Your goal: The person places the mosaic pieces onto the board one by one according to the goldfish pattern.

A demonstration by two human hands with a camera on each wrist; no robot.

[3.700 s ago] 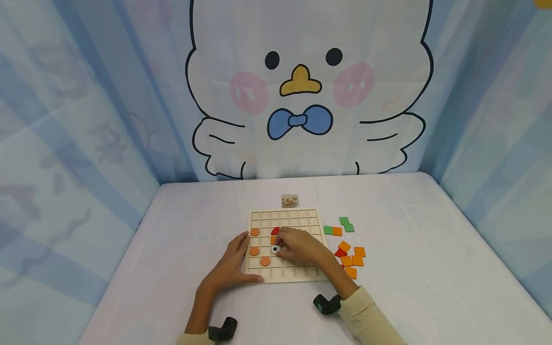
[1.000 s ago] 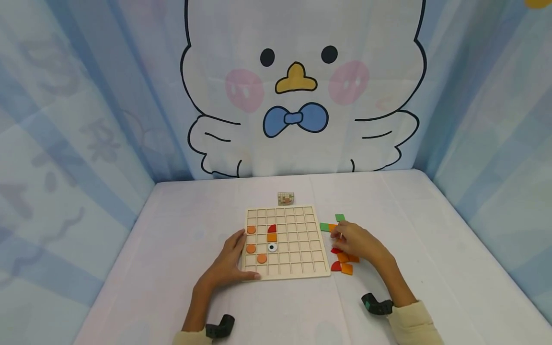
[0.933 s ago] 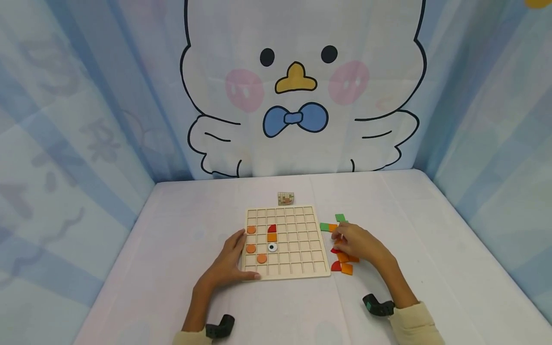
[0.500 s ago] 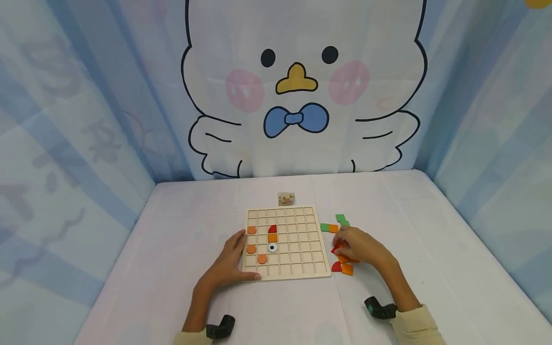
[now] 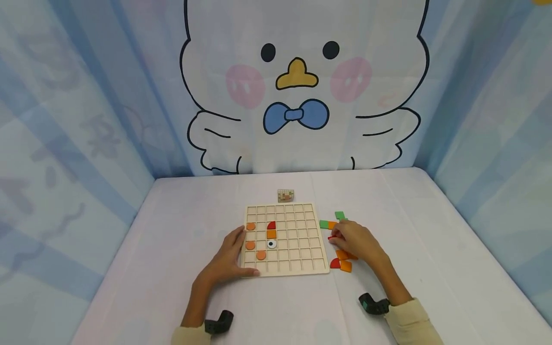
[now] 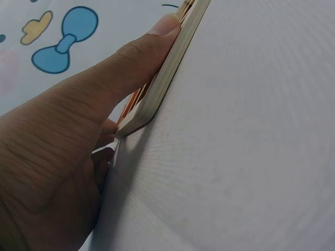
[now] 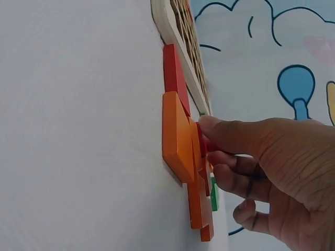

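A pale wooden grid board (image 5: 297,253) lies on the table. My left hand (image 5: 227,256) holds its front left corner; in the left wrist view the thumb (image 6: 138,60) lies over the rim. On the board sit orange discs (image 5: 260,255), a red quarter-round tile (image 5: 271,225), an orange square tile (image 5: 271,234) and a white eye disc (image 5: 271,244). To the right of the board, my right hand (image 5: 358,240) pinches a red tile (image 5: 331,237) above the loose pile. The fingers hide most of that tile.
Loose orange tiles (image 5: 346,266) and another red quarter-round tile (image 5: 335,263) lie right of the board. Green tiles (image 5: 339,215) sit farther back, one beside an orange tile (image 5: 331,224). A small patterned card (image 5: 285,195) stands behind the board.
My right hand has left the eye disc on the board and moved right to the loose tiles. Most recently the red tile shifted slightly up and left with its fingertips. My left hand stays put.
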